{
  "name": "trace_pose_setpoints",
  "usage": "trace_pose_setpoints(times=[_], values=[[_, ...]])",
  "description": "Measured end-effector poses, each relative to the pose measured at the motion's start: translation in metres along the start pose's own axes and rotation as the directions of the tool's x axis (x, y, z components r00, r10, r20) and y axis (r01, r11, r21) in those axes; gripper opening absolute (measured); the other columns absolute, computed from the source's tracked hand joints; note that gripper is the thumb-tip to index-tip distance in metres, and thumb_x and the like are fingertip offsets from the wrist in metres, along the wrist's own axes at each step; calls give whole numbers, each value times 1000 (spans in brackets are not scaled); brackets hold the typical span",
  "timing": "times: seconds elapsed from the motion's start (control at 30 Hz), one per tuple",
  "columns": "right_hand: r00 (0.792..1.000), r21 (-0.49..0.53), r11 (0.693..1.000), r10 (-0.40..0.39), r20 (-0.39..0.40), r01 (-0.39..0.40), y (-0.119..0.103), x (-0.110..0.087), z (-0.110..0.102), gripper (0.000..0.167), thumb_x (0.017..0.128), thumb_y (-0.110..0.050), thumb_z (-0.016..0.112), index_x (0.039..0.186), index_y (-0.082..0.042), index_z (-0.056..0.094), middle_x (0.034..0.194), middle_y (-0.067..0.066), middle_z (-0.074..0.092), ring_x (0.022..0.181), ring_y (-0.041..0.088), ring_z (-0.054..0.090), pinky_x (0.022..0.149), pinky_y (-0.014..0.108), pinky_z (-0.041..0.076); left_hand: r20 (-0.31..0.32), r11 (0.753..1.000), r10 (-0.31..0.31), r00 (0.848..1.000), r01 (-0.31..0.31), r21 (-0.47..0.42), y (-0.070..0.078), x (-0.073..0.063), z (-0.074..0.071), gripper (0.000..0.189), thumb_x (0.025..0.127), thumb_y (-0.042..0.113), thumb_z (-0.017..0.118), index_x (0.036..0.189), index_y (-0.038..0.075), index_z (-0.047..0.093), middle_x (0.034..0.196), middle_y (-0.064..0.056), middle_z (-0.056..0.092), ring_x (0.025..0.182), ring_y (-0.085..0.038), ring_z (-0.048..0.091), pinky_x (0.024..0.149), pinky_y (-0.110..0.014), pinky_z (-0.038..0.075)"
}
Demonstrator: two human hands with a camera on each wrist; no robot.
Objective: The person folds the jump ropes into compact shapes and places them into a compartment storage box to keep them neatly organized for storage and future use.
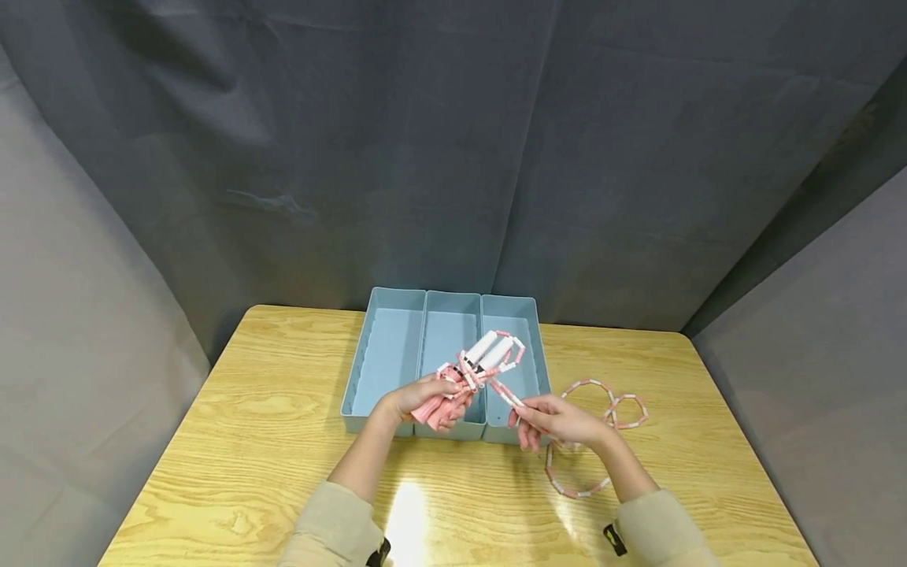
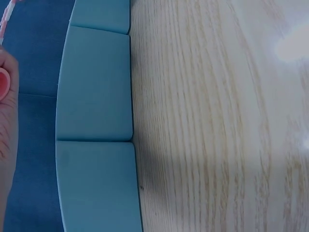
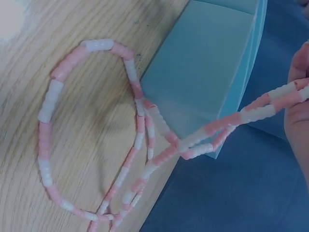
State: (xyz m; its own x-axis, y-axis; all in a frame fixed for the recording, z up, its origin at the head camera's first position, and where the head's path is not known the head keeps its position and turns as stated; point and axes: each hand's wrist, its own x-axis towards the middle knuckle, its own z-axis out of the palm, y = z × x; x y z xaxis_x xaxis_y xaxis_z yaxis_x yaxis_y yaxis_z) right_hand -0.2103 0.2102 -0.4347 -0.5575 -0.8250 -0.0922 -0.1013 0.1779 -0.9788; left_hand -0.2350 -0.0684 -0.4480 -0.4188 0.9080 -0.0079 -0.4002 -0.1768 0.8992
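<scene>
A beaded jump rope in pink and white is held between both hands above the blue trays. My left hand (image 1: 413, 396) grips its two handles (image 1: 481, 345), white at the far end and pink at the near end, with rope wound around their middle. My right hand (image 1: 564, 420) pinches a doubled stretch of rope to the right of the handles. From there the loose rope (image 3: 45, 137) trails in loops onto the table. One pink handle end (image 2: 4, 83) shows inside the left hand in the left wrist view.
Three blue trays (image 1: 388, 346) stand side by side at the back middle of the wooden table (image 1: 283, 441). Under the hands run their near walls (image 2: 94, 87). A dark curtain (image 1: 354, 157) hangs behind the table, with grey panels (image 1: 71, 315) at both sides.
</scene>
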Motion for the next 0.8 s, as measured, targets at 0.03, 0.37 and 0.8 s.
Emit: trace_pose_setpoints(times=[0.03,0.37,0.8], values=[[1000,6,1000,4,-3,-4,-2,-1,0,31,100,-11,31,100,13,50,76,35,55,61,19,60,55,33,53,-5,1000,-3,1000,3,0,0,0,0,22,91,15,27,90,5,46,67,-1,48,51,-7,44,48,-20,40],[999,28,999,26,-20,-25,-12,-5,-3,33,100,-12,32,102,15,51,82,35,58,67,24,63,62,39,54,-31,998,-51,998,50,-36,5,0,3,22,93,13,26,93,5,47,69,-1,50,52,-9,44,50,-21,40],[998,41,999,29,-50,-27,-14,-12,-6,31,98,-9,36,101,17,53,86,35,60,73,26,67,65,44,54,-103,1000,5,995,-2,25,4,-7,-3,22,93,15,28,93,3,46,68,-1,50,54,-8,46,50,-21,42]])
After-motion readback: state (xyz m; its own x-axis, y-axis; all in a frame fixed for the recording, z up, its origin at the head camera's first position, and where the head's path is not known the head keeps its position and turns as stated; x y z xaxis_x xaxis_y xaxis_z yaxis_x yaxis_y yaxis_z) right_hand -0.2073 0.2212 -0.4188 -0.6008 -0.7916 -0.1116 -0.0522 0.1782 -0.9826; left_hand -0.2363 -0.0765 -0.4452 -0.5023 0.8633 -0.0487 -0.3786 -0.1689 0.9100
